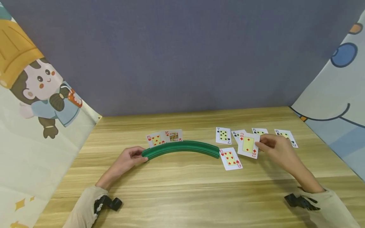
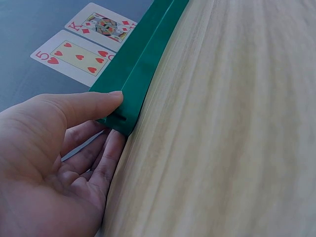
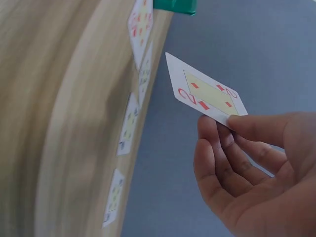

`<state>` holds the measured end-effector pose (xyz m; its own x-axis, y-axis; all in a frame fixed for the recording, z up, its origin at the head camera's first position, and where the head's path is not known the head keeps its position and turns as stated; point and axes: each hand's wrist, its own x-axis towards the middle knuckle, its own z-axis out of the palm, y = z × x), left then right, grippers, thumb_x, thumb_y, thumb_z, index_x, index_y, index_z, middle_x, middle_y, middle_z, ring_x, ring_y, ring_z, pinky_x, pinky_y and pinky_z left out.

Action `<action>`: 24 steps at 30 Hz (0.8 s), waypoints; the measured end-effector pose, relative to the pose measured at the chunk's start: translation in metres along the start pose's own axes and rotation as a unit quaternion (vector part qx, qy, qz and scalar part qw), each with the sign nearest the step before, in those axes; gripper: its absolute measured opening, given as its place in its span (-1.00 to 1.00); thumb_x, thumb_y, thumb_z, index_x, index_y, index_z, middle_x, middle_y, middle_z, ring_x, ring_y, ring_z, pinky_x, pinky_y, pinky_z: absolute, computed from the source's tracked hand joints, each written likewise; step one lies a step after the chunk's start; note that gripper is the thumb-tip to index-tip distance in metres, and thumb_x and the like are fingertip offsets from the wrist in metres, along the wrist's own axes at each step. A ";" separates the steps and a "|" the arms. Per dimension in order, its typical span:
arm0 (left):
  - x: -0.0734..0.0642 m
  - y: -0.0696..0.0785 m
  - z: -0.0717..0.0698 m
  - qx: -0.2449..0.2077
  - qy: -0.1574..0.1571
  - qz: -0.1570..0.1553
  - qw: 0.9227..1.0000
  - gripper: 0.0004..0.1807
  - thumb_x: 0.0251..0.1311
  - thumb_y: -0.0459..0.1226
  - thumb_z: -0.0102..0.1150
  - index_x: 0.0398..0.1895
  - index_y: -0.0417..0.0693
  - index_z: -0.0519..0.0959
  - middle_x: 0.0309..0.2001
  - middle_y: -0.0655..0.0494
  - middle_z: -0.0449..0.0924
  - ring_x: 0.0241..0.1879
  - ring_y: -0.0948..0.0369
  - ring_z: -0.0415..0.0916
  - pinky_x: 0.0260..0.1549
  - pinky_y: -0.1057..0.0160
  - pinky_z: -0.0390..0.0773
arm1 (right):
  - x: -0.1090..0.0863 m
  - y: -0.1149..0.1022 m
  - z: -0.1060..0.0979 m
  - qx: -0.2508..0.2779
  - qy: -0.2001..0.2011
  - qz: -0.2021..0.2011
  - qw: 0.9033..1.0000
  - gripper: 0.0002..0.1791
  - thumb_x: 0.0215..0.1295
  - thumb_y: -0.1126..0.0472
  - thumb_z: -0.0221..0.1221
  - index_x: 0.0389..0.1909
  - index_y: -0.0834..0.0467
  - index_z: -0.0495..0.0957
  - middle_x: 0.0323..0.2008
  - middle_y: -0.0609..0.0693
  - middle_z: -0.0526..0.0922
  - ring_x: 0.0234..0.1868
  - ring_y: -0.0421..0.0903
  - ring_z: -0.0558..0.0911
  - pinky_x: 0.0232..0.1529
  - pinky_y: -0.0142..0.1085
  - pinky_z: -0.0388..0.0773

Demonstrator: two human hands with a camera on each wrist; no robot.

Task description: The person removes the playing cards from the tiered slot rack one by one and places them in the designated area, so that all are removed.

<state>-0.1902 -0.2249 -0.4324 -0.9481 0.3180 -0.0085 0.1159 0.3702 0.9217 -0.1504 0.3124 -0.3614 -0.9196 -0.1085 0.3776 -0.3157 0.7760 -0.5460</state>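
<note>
My left hand (image 1: 129, 158) grips the left end of a curved green card holder (image 1: 179, 145), thumb on its top and fingers below. In the holder's slot stand the five of hearts (image 2: 71, 57) and the king of diamonds (image 2: 101, 22), side by side toward its left end, their lower edges hidden. My right hand (image 1: 278, 150) pinches the two of diamonds (image 1: 248, 145) at its edge between thumb and fingers, held up over the table with its face showing. In the right wrist view this playing card (image 3: 210, 91) tilts away from the fingertips.
The six of hearts (image 1: 231, 159) lies face up by the holder's right end. Behind it lie the seven of spades (image 1: 223, 136), a partly covered four of spades (image 1: 237, 134), the five of spades (image 1: 260, 130) and the six of spades (image 1: 291, 139). A grey panel (image 1: 194, 63) stands behind the wooden table (image 1: 185, 196).
</note>
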 end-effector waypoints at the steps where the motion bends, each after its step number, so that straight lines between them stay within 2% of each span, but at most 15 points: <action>1: 0.000 0.000 0.000 -0.001 0.001 -0.002 1.000 -0.60 0.19 -0.27 0.39 0.05 -0.29 0.60 -0.07 -0.17 0.63 -0.17 0.15 0.63 -0.19 0.31 0.64 | 0.000 0.002 0.000 -0.001 -0.005 0.005 1.000 -0.91 0.27 0.32 0.32 -0.31 0.29 0.66 -0.39 0.10 0.71 -0.43 -0.23 0.66 -0.44 -0.47 0.57; 6: 0.000 0.002 0.000 0.002 0.005 -0.005 1.000 -0.60 0.19 -0.26 0.39 0.05 -0.28 0.60 -0.06 -0.16 0.63 -0.16 0.14 0.63 -0.19 0.31 0.64 | -0.001 0.012 0.002 -0.012 -0.046 0.036 0.998 -0.83 0.31 0.29 0.30 -0.23 0.35 0.66 -0.36 0.12 0.72 -0.39 -0.11 0.67 -0.45 -0.42 0.56; 12: -0.001 0.004 0.000 0.008 0.004 -0.010 1.000 -0.58 0.19 -0.24 0.39 0.07 -0.27 0.60 -0.04 -0.17 0.62 -0.15 0.13 0.62 -0.18 0.32 0.63 | -0.002 0.025 0.005 -0.025 -0.098 0.056 0.993 -0.76 0.22 0.29 0.35 -0.21 0.41 0.66 -0.42 0.05 0.71 -0.38 -0.06 0.67 -0.42 -0.41 0.54; 18: -0.001 0.003 0.001 0.007 0.006 -0.014 1.000 -0.58 0.19 -0.25 0.39 0.06 -0.27 0.60 -0.05 -0.17 0.62 -0.15 0.12 0.62 -0.18 0.32 0.63 | -0.001 0.036 0.007 -0.010 -0.175 0.097 0.980 -0.81 0.27 0.26 0.30 -0.26 0.35 0.66 -0.46 -0.01 0.71 -0.47 -0.12 0.64 -0.52 -0.36 0.48; 20: -0.001 0.003 0.001 0.005 0.006 -0.015 1.000 -0.58 0.19 -0.25 0.39 0.06 -0.27 0.60 -0.05 -0.17 0.62 -0.15 0.12 0.62 -0.18 0.32 0.63 | -0.002 0.037 0.008 0.004 -0.197 0.112 0.974 -0.84 0.28 0.28 0.29 -0.27 0.35 0.66 -0.46 -0.01 0.71 -0.49 -0.12 0.65 -0.51 -0.35 0.52; 24: -0.001 0.003 0.000 0.004 0.007 -0.017 1.000 -0.58 0.19 -0.25 0.39 0.06 -0.28 0.59 -0.05 -0.17 0.62 -0.15 0.13 0.62 -0.18 0.32 0.63 | -0.001 0.038 0.010 0.023 -0.210 0.129 0.969 -0.80 0.25 0.31 0.29 -0.24 0.42 0.63 -0.47 0.02 0.70 -0.49 -0.10 0.66 -0.50 -0.32 0.59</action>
<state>-0.1887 -0.2238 -0.4300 -0.9555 0.2931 -0.0342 0.0857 0.3868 0.9182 -0.1641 0.3357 -0.3900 -0.9801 -0.1666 -0.1083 -0.0648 0.7834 -0.6181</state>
